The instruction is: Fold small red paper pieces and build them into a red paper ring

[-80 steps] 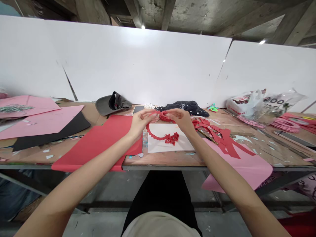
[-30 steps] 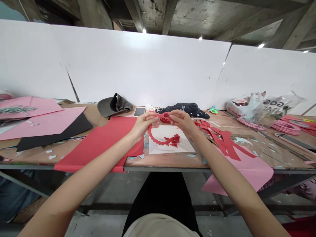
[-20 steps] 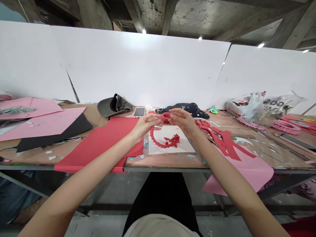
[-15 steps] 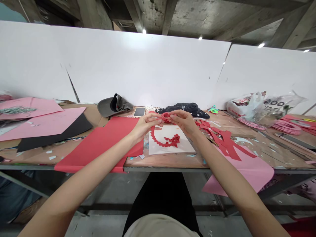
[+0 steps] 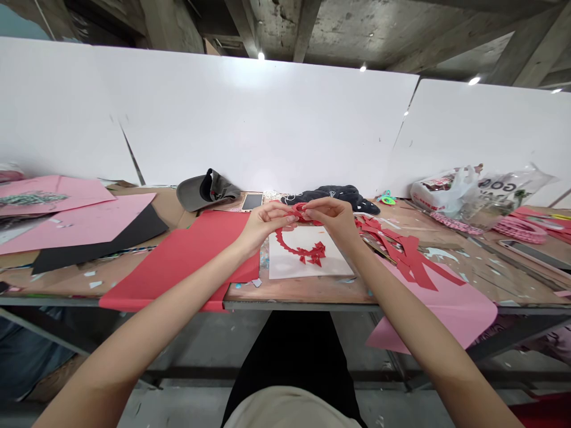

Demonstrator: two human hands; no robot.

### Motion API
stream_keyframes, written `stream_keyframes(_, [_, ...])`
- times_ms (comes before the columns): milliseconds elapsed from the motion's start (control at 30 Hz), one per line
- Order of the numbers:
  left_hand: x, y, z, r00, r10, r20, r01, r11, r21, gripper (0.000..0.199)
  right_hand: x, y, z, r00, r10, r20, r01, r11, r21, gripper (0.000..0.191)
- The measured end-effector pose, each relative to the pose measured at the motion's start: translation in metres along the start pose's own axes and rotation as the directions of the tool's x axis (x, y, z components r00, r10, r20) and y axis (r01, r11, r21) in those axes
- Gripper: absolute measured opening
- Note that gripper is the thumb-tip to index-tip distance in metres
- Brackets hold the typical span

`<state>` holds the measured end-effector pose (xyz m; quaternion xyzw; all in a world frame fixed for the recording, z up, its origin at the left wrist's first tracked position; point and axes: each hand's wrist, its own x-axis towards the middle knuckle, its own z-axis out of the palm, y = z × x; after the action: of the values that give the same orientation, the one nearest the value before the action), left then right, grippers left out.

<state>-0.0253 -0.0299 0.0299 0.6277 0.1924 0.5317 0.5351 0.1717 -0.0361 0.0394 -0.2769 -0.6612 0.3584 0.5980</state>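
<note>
Both hands meet over the far edge of a white sheet. My left hand pinches one side of a coiled red paper strip. From the other side, the fingers of my right hand close on the same strip. A notched red paper chain hangs from between the hands and curves down to the sheet. It ends in a cluster of pointed red paper pieces lying on the white sheet. My fingers hide part of the coil.
Red paper hangs over the table edge at left, near a grey cap and a phone. Cut red strips lie on pink paper at right. Dark cloth and a plastic bag sit behind.
The hanging paper chain has shifted, its curve now smaller and drawn in toward the right. My right-hand fingers have moved slightly on the coil. Both hands stay in about the same place.
</note>
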Motion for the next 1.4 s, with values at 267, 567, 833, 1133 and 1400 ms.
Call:
stream_keyframes(267, [-0.0007, 0.0015, 0.0022, 0.998, 0.057, -0.017, -0.056, 0.996, 0.065, 0.026, -0.0066, -0.0099, 0.0068, 0.986, -0.164, -0.01, 0.162, 0.981, -0.105, 0.016])
stream_keyframes(567, [-0.0012, 0.0033, 0.0033, 0.998, 0.053, -0.045, -0.049, 0.995, 0.092, 0.028, -0.0056, -0.009, 0.0058, 0.985, -0.174, 0.015, 0.174, 0.977, -0.125, 0.014])
stream_keyframes(833, [0.0007, 0.0007, 0.0014, 0.995, 0.097, -0.017, -0.095, 0.992, 0.082, 0.021, -0.0069, -0.0106, 0.0079, 0.991, -0.132, 0.015, 0.132, 0.988, -0.084, 0.015])
stream_keyframes(1133, [0.0, 0.0021, 0.0021, 0.994, 0.105, -0.027, -0.102, 0.99, 0.097, 0.022, -0.0068, -0.0099, 0.0077, 0.996, -0.088, 0.016, 0.089, 0.994, -0.064, 0.018])
stream_keyframes(1400, [-0.0003, 0.0013, 0.0032, 0.992, 0.119, -0.036, -0.116, 0.99, 0.075, 0.025, -0.0073, -0.0028, 0.0065, 0.968, -0.252, 0.018, 0.252, 0.958, -0.14, 0.012])
